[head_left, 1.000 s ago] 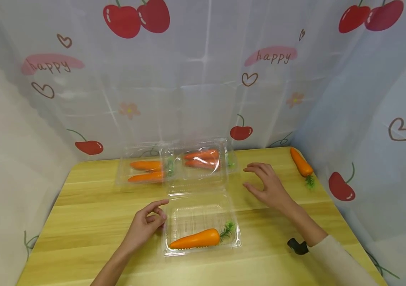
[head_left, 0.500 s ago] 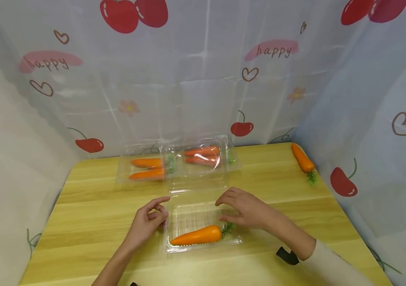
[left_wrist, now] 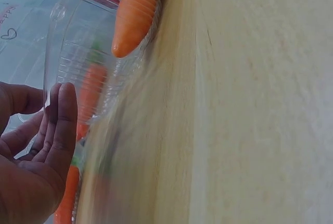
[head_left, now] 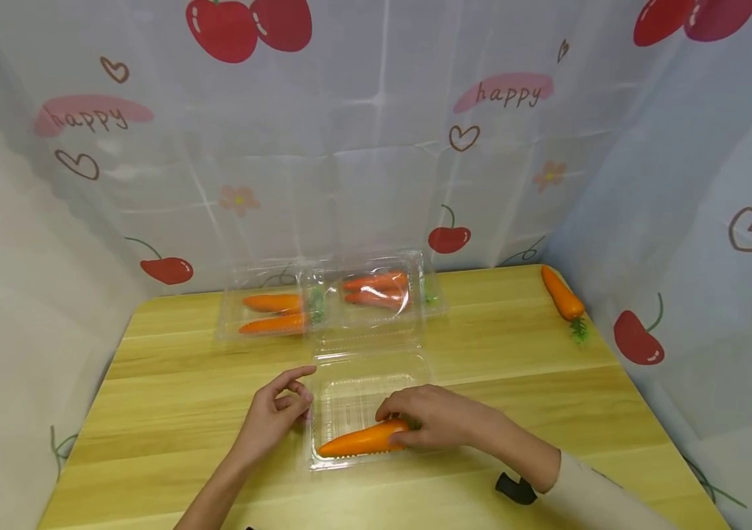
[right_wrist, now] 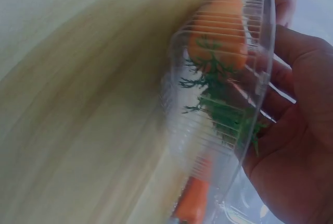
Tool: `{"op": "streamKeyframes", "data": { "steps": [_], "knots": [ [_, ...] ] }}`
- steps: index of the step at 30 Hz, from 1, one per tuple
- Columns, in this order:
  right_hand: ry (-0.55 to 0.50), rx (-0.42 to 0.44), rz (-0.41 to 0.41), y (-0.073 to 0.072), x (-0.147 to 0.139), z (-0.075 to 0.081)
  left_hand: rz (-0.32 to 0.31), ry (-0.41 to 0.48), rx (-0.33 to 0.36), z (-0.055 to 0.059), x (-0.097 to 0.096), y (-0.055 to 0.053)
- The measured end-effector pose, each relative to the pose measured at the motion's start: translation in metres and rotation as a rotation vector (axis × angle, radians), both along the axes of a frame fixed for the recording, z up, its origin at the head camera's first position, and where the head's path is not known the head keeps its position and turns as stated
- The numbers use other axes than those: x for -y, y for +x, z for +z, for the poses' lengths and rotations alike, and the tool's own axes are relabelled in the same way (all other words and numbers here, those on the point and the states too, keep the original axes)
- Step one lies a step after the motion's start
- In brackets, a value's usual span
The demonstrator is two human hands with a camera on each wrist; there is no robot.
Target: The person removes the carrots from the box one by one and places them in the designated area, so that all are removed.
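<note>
An open clear plastic clamshell box [head_left: 342,401] lies on the table with an orange toy carrot [head_left: 356,443] along its near side. My right hand [head_left: 438,416] reaches into the box and grips the carrot's thick end, thumb on the near side and fingers on the far side. In the right wrist view, the green leaves [right_wrist: 223,112] hang by the palm behind the clear wall. At the box's left edge, my left hand [head_left: 272,408] pinches the rim between thumb and fingers; the left wrist view shows these fingers [left_wrist: 65,125] against the outer wall.
Behind the open box, its raised lid [head_left: 369,342] overlaps clear packs holding orange carrots [head_left: 272,324] and redder carrots [head_left: 376,288]. A loose carrot [head_left: 561,294] lies at the back right. A black object [head_left: 516,489] shows below the right forearm. A printed curtain [head_left: 376,177] borders the table.
My right hand has come from the right of the box, down and leftward, onto the carrot. The left hand stays at the rim.
</note>
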State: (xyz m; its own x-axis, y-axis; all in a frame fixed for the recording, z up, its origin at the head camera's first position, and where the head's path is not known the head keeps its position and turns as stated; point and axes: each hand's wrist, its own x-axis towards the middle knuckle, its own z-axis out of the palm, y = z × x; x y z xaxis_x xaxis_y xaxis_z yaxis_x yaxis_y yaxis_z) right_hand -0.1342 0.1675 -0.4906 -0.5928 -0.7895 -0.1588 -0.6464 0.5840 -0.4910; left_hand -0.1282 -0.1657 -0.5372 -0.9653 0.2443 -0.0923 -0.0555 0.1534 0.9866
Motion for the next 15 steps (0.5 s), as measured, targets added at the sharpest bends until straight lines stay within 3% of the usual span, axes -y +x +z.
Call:
{"op": "streamKeyframes", "data": {
  "steps": [15],
  "knots": [
    [0.016, 0.03, -0.016, -0.0014, 0.0053, -0.0056, 0.003, 0.025, -0.008, 0.0004, -0.0013, 0.0017]
  ]
}}
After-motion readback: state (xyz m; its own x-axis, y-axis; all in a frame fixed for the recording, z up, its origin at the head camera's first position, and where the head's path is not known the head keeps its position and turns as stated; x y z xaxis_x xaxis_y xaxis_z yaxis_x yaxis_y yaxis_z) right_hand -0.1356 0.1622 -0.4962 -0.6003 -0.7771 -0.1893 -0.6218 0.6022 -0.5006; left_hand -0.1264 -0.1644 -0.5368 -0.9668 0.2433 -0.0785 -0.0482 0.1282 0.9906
